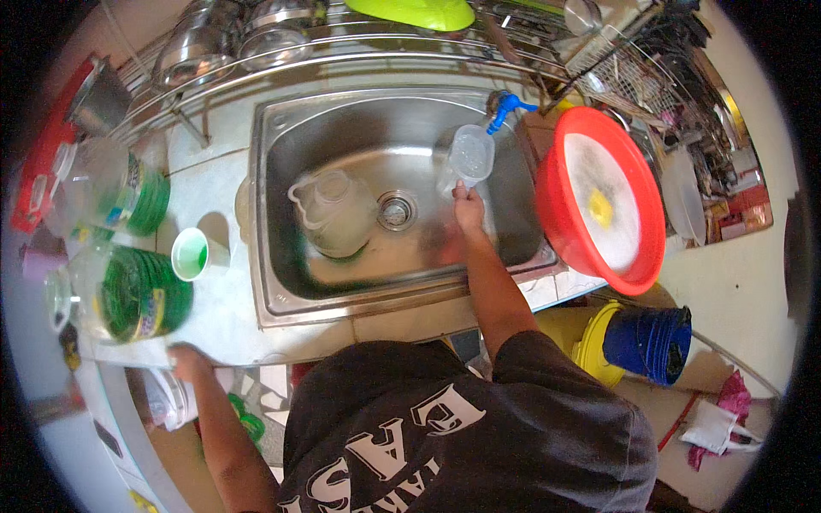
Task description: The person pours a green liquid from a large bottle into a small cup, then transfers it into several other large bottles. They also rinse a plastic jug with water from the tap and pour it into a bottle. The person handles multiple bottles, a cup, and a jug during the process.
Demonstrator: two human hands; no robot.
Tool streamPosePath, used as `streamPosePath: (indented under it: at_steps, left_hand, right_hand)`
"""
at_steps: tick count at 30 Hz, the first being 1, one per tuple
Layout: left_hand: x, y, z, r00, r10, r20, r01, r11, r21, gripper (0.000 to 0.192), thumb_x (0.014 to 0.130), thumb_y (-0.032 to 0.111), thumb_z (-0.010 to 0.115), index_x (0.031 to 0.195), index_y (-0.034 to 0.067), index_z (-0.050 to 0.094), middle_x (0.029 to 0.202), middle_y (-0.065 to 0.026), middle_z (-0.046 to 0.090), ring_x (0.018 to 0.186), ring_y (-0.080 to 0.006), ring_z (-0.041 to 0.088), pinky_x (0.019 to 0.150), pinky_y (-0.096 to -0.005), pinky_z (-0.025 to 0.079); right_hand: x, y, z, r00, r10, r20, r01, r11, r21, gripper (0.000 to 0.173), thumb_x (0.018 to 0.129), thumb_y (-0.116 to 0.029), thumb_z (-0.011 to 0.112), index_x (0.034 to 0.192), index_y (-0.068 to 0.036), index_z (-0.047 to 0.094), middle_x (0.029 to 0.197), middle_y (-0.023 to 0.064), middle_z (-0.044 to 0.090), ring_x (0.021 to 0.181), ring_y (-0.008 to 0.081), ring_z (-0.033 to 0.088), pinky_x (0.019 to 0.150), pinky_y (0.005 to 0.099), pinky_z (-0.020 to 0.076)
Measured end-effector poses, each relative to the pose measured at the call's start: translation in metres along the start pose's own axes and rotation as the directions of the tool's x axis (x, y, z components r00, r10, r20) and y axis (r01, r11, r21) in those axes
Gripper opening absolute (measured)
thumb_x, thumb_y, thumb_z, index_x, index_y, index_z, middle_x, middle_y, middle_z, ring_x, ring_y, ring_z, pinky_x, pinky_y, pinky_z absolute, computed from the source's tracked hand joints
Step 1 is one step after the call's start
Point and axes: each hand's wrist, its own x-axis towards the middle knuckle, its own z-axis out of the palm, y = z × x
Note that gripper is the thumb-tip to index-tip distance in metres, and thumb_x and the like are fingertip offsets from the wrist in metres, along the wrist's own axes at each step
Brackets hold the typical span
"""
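My right hand grips the near side of a clear plastic container over the right part of the stainless steel sink. The container is under a blue faucet and appears to have water in it. A translucent plastic container lies in the left part of the basin, beside the drain. My left hand rests at the counter's front edge, its fingers partly hidden. Farther back from it, a white cup with green liquid stands near two clear jugs of green liquid.
A red basin with suds and a yellow sponge sits tilted at the sink's right. A metal dish rack with pots and a lime-green item spans the back. Yellow and blue buckets are low at right.
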Motion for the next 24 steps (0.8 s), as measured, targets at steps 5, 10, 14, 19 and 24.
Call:
streamPosePath:
  at_steps: [5,10,14,19,24]
  left_hand:
    - [0.020,-0.013,-0.002,0.999,0.045,0.011,-0.045,0.999,0.018,0.071,0.088,0.048,0.051,0.106,-0.021,0.049,0.104,-0.0289,0.061,0.092,-0.0360,0.062,0.081,-0.0419,0.050]
    - [0.031,-0.026,0.000,0.994,0.082,0.076,-0.074,0.993,-0.095,0.071,0.088,0.045,0.053,0.108,-0.023,0.046,0.104,-0.0295,0.060,0.093,-0.0354,0.061,0.082,-0.0417,0.049]
    - [0.020,-0.019,-0.004,0.997,0.069,0.046,-0.065,0.995,-0.076,0.072,0.088,0.044,0.053,0.111,-0.023,0.044,0.107,-0.0303,0.059,0.095,-0.0357,0.061,0.083,-0.0408,0.049]
    - [0.012,-0.013,-0.010,0.987,0.108,0.115,-0.102,0.993,-0.064,0.075,0.088,0.046,0.052,0.114,-0.023,0.042,0.110,-0.0310,0.058,0.098,-0.0379,0.060,0.084,-0.0419,0.048]
    - [0.017,-0.016,-0.008,0.993,0.081,0.089,-0.078,0.996,-0.040,0.079,0.086,0.052,0.051,0.113,-0.022,0.043,0.109,-0.0313,0.058,0.099,-0.0389,0.060,0.085,-0.0433,0.048]
  right_hand:
    - [-0.001,-0.015,-0.002,0.990,0.111,0.090,-0.135,0.932,0.336,0.046,0.089,-0.043,0.053,0.086,0.002,0.064,0.091,0.0161,0.066,0.078,0.0280,0.060,0.073,0.0388,0.0451]
    - [-0.003,-0.029,-0.016,0.950,0.174,0.261,-0.289,0.809,0.512,0.036,0.087,-0.040,0.051,0.078,-0.007,0.060,0.083,0.0067,0.063,0.078,0.0192,0.053,0.077,0.0346,0.0379]
    - [-0.014,-0.045,-0.024,0.914,0.248,0.322,-0.396,0.725,0.564,0.037,0.083,-0.050,0.047,0.076,-0.015,0.055,0.083,0.0026,0.062,0.091,0.0173,0.051,0.091,0.0371,0.0237]
    - [-0.019,-0.057,-0.023,0.912,0.281,0.298,-0.407,0.708,0.577,0.046,0.079,-0.061,0.045,0.074,-0.016,0.054,0.079,0.0019,0.059,0.089,0.0168,0.051,0.093,0.0404,0.0203]
    - [-0.010,-0.054,-0.024,0.914,0.327,0.242,-0.405,0.783,0.473,0.050,0.079,-0.066,0.045,0.072,-0.016,0.051,0.071,0.0017,0.052,0.075,0.0165,0.047,0.083,0.0361,0.0286]
